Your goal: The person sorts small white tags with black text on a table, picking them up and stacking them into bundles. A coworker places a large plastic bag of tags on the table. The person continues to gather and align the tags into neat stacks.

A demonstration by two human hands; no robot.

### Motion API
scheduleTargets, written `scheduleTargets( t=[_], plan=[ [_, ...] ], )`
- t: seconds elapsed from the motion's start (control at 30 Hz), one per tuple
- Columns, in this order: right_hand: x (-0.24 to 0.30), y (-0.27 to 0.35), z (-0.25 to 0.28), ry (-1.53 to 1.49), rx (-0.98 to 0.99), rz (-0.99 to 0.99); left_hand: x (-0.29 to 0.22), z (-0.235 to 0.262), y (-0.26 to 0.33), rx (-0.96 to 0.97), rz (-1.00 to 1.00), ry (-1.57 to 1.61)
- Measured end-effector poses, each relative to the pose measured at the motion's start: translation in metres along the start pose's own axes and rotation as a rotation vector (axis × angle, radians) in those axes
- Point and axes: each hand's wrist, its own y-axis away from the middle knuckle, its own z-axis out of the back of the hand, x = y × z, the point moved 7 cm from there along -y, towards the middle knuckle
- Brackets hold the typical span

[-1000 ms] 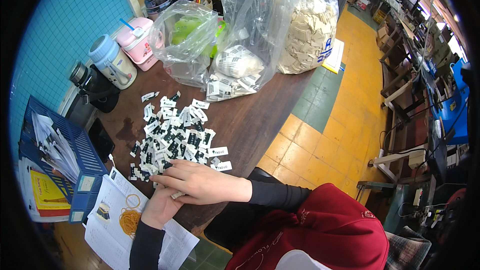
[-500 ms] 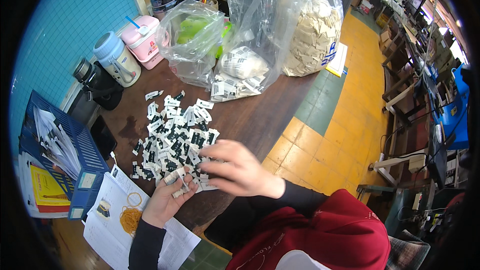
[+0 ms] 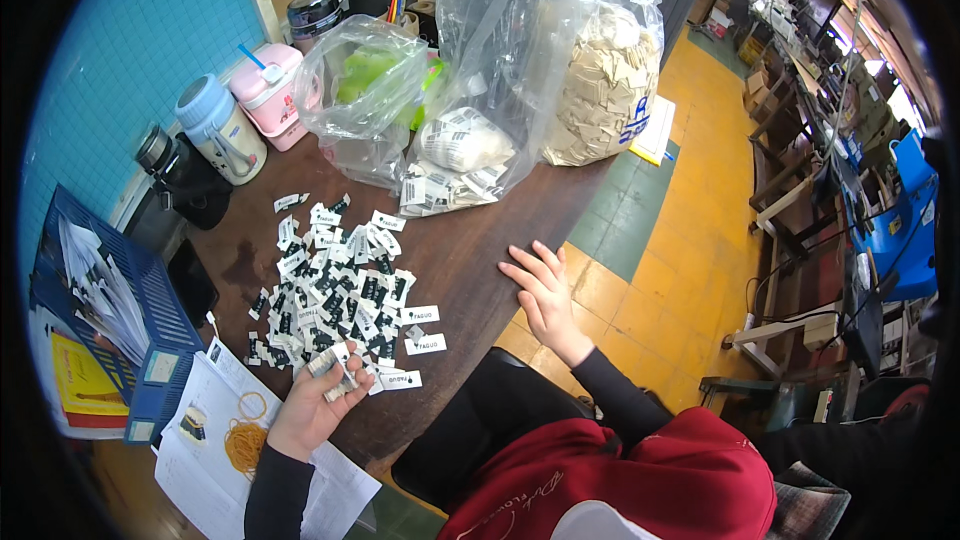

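Note:
My left hand (image 3: pixel 312 402) holds a small stack of paper tags (image 3: pixel 332 368) at the near edge of a dark wooden table (image 3: pixel 480 250). Just beyond it lies a loose spread of black-and-white tags (image 3: pixel 335 292). My right hand (image 3: pixel 543 295) rests flat and empty on the table's right edge, fingers spread, well apart from the tags.
Clear plastic bags (image 3: pixel 520 70) of tags and beige pieces stand at the back. A pink container (image 3: pixel 268 90), a blue-lidded jug (image 3: pixel 213 130) and a black flask (image 3: pixel 175 175) line the wall. A blue basket (image 3: pixel 105 320) and papers with rubber bands (image 3: pixel 240 445) sit at left.
My right hand left the tags beside my left hand and swung right across the table to its edge, where it lies flat. My left hand kept its stack.

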Motion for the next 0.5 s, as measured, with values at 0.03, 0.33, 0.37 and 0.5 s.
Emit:
scheduleTargets(
  t=[0.03, 0.33, 0.37, 0.5],
  plan=[
    [0.0, 0.005, -0.003, -0.034, -0.151, 0.08, 0.0, 0.0, 0.0, 0.005, -0.002, 0.001],
    [-0.017, 0.013, -0.028, -0.065, -0.415, 0.087, -0.001, -0.002, 0.0, 0.036, -0.023, 0.025],
    [-0.014, 0.013, -0.023, -0.065, -0.403, 0.088, -0.001, -0.003, 0.001, 0.047, -0.024, 0.025],
    [-0.005, -0.003, 0.002, -0.043, -0.303, 0.024, 0.0, -0.002, 0.0, 0.048, -0.022, 0.02]
  ],
)
